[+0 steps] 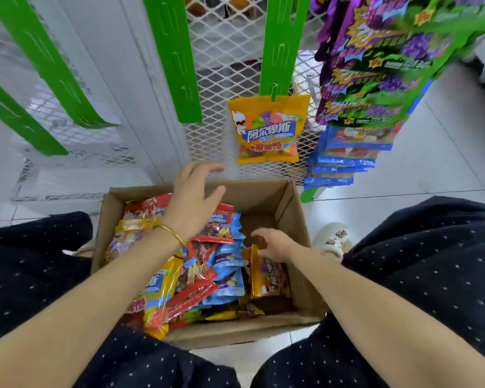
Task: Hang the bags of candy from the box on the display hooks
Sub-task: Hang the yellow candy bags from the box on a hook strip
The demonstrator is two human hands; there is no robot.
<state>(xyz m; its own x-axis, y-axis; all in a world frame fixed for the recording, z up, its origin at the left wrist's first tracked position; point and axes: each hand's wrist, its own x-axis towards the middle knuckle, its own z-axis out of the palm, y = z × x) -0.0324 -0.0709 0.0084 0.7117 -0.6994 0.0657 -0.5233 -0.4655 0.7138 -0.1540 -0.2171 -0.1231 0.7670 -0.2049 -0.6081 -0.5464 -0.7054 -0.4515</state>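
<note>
A cardboard box (291, 208) stands on the floor between my knees, full of red, blue and yellow candy bags (207, 275). My right hand (275, 243) reaches into the box's right side and pinches the top of an upright yellow bag (265, 278). Above the box's far left part hovers my left hand (192, 203), fingers spread and holding nothing. One yellow bag (268, 130) hangs from the lowest hook of a green display strip (282, 43) on the white mesh panel.
Three more green strips hang bare at left, the nearest one (174, 57) beside the filled strip. Purple-green bags (381, 60) and blue bags (347, 152) hang on the right. A white slipper (332, 239) sits right of the box on the tiled floor.
</note>
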